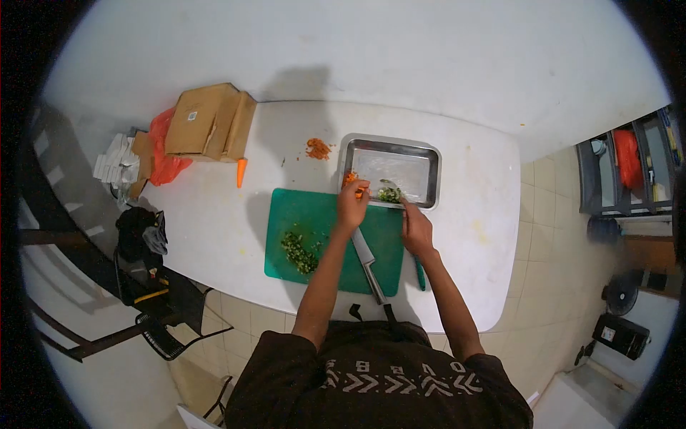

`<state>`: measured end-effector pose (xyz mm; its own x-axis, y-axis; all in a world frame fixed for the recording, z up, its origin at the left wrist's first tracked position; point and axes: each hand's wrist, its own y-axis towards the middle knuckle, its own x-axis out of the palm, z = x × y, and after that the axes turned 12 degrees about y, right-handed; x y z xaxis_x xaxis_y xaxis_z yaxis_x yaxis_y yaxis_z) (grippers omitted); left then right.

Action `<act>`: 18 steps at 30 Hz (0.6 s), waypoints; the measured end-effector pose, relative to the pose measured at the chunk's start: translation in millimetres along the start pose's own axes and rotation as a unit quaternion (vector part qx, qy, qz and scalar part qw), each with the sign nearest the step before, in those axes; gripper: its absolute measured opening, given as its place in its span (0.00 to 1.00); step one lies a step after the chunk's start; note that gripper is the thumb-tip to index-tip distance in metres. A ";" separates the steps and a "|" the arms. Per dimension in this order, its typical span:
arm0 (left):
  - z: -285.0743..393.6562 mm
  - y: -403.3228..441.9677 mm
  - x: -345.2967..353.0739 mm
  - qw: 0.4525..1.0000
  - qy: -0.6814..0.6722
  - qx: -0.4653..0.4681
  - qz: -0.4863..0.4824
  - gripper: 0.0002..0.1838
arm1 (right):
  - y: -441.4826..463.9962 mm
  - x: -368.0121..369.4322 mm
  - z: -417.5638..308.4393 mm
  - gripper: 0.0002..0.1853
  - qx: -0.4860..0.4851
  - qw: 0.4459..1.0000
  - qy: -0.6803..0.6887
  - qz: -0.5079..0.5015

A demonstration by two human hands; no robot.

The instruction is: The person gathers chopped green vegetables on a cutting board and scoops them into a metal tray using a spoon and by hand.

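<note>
My left hand (352, 205) reaches over the near left corner of a metal tray (435, 161), its fingers curled together beside diced carrot (350, 178). Whatever lies between those fingertips is hidden. At the tray's near rim is my right hand (417, 230), fingers closed and pointing down next to chopped green vegetable (389, 194); I cannot make out what they hold. Below both hands lies a green cutting board (329, 207) with a knife (363, 252) across it, handle towards me. More chopped green pieces (299, 253) are heaped on the board's left part.
A whole carrot (241, 173) lies near cardboard boxes (204, 123) and a red plastic bag (163, 154) at the table's left. Orange scraps (318, 149) sit left of the tray. A green-handled tool (420, 274) rests right of the board. A black chair (161, 336) stands at left.
</note>
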<state>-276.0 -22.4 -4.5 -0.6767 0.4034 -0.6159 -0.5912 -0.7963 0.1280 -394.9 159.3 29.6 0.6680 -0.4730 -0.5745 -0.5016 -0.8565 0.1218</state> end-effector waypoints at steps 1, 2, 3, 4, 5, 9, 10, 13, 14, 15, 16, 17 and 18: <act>2.3 -6.2 -2.5 1.000 -0.001 -0.002 0.003 0.11 | -3.4 1.9 -1.0 0.21 0.013 1.000 0.010 0.023; 4.9 -14.3 -5.3 1.000 -0.001 -0.007 0.006 0.10 | -8.5 3.8 -2.6 0.21 0.026 0.998 0.020 0.047; 8.6 -21.9 -9.9 1.000 -0.002 -0.011 0.009 0.10 | -12.8 4.3 -6.2 0.21 0.025 0.998 0.020 0.045; 12.1 -30.5 -15.9 1.000 -0.003 -0.011 0.010 0.10 | -17.8 4.7 -10.0 0.21 0.024 0.998 0.016 0.048; 15.8 -38.4 -22.6 1.000 -0.020 -0.011 0.008 0.10 | -21.7 5.4 -14.0 0.21 0.023 0.998 0.013 0.053; 4.2 -68.6 -43.0 0.999 -0.032 -0.001 0.002 0.08 | -40.5 16.9 -10.7 0.23 0.038 0.998 -0.043 0.001; 1.1 -75.6 -47.6 0.999 -0.032 0.001 0.007 0.08 | -43.7 20.5 -10.7 0.23 0.027 0.998 -0.048 0.029; -10.5 -96.4 -63.6 1.000 -0.020 -0.020 0.013 0.08 | -49.4 27.4 -28.1 0.22 0.030 0.997 -0.035 0.058; -15.0 -100.7 -68.6 1.000 -0.017 -0.011 0.010 0.08 | -50.2 27.2 -36.0 0.21 0.050 0.997 -0.018 0.062; -16.3 -103.0 -74.8 1.000 -0.014 -0.001 0.006 0.08 | -51.6 29.4 -42.1 0.21 0.048 0.997 -0.020 0.063; -18.1 -105.8 -80.6 1.000 -0.016 -0.002 0.006 0.08 | -54.6 33.4 -48.8 0.20 0.062 0.995 0.016 0.075; -21.0 -111.5 -86.6 1.000 -0.018 -0.013 0.011 0.09 | -60.4 38.6 -55.7 0.20 0.076 0.992 0.052 0.083; -24.9 -118.1 -94.6 0.999 -0.019 -0.028 0.017 0.10 | -66.0 45.4 -63.0 0.20 0.076 0.993 0.052 0.077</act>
<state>-131.3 22.3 19.3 -0.7122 0.3923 -0.5822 -0.5439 -0.8326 0.1043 -296.8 181.3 46.5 0.6263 -0.6207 -0.4717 -0.6738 -0.7353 0.0729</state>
